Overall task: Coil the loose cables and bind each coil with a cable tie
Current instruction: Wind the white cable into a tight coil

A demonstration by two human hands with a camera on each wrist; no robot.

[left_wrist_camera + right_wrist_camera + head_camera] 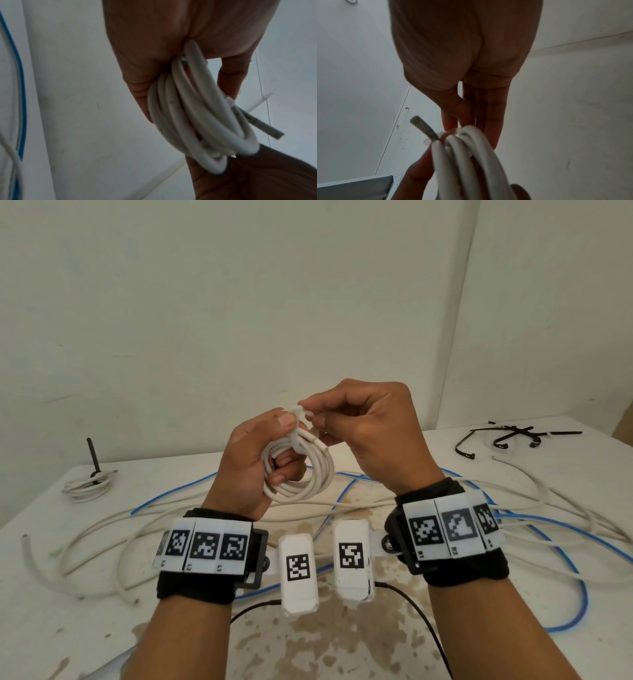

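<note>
My left hand (pixel 263 457) grips a small coil of white cable (pixel 308 470) held up above the table, thumb on top and fingers through the loops. A white cable tie (pixel 298 413) wraps the top of the coil, and my right hand (pixel 342 419) pinches the tie's end there. In the left wrist view the white coil (pixel 197 121) hangs from the palm, its cut end (pixel 267 129) sticking out. The right wrist view has the same coil (pixel 467 159) below my fingers (pixel 488 115), with the cut end (pixel 423 128) pointing up left.
Loose white cable (pixel 102 542) and blue cable (pixel 565 559) sprawl over the stained white table (pixel 342 645). A tied white coil (pixel 87 486) lies far left by a black rod. Several black cable ties (pixel 507 440) lie at the far right. The wall is close behind.
</note>
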